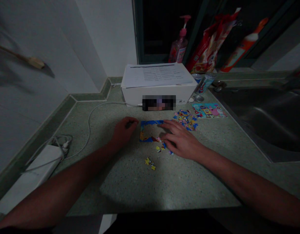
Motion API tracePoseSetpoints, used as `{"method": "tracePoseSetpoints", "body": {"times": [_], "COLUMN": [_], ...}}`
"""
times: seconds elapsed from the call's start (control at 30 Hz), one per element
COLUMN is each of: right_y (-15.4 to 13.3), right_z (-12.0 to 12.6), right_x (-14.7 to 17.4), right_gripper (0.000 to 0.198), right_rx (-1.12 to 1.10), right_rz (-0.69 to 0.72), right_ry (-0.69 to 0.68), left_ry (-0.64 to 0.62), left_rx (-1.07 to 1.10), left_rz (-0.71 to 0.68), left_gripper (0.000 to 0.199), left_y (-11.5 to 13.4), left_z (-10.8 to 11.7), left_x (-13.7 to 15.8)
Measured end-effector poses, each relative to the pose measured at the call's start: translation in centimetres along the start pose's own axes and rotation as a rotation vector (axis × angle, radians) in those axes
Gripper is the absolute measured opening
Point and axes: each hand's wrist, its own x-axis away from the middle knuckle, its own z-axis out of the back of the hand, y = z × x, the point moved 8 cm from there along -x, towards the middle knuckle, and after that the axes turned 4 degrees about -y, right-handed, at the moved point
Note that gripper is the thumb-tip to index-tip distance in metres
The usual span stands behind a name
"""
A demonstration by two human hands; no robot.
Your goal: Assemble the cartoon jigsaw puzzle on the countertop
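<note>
A partly assembled jigsaw puzzle (146, 139) lies on the counter, its blue border pieces joined around a bare middle. Just off its left edge rests my left hand (124, 131), fingers curled in and nothing visible in them. My right hand (180, 138) reaches over the right side of the puzzle with fingers apart, the fingertips touching or just above the border; it hides that side. Below the puzzle lie a few loose yellow pieces (150, 163), and another yellow piece (158, 149) sits closer to the border. A pile of mixed puzzle pieces (185, 118) spreads behind my right hand.
A colourful cartoon picture card (210, 110) lies by the metal sink (262, 120) at right. Behind the puzzle stands a white box (132, 94) topped with a printed sheet (159, 74), a blurred-out device (159, 103) against it. A white power strip (40, 169) and cable lie left.
</note>
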Motion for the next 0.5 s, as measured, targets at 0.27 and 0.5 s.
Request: {"method": "tracePoseSetpoints", "body": {"times": [0.27, 0.5], "right_y": [-0.22, 0.54], "right_z": [0.12, 0.14], "right_x": [-0.07, 0.05], "right_gripper": [0.022, 0.021], "right_rx": [0.003, -0.008], "right_rz": [0.020, -0.055], "right_ry": [-0.006, 0.041], "left_ry": [0.001, -0.002], "left_rx": [0.004, 0.032], "left_rz": [0.007, 0.016], "left_gripper": [0.015, 0.012], "left_y": [0.17, 0.43], "left_z": [0.08, 0.18], "left_x": [0.00, 0.09]}}
